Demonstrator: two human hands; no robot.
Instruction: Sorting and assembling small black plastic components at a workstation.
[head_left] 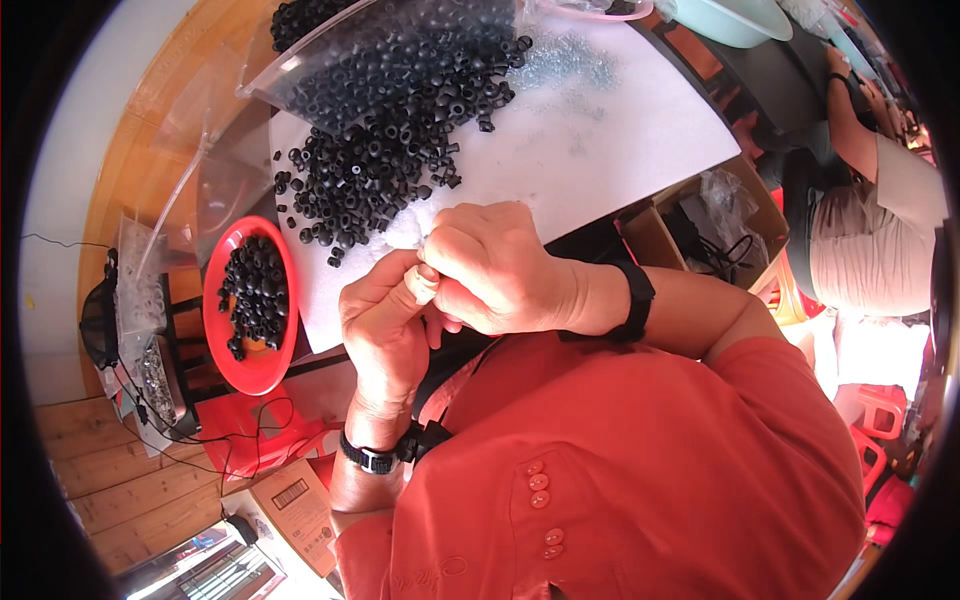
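Observation:
My left hand (383, 318) and my right hand (500, 268) meet at the near edge of the white tabletop (625, 145). The fingertips of both are pinched together, and whatever lies between them is hidden. Just beyond the fingers is a soft white clump (405, 232). A loose heap of small black hollow plastic caps (365, 175) spreads past it. More of these caps fill a clear plastic bag (400, 60) lying behind the heap. Tiny shiny clear or metallic pieces (570, 62) are scattered right of the bag.
A red oval basin (288, 345) holding black caps stands left of the table. Cardboard boxes sit at right (770, 215) and lower left (290, 505). Black cables (225, 437) hang at left. A pale green basin (735, 22) is at the back. Another person (870, 245) is at right.

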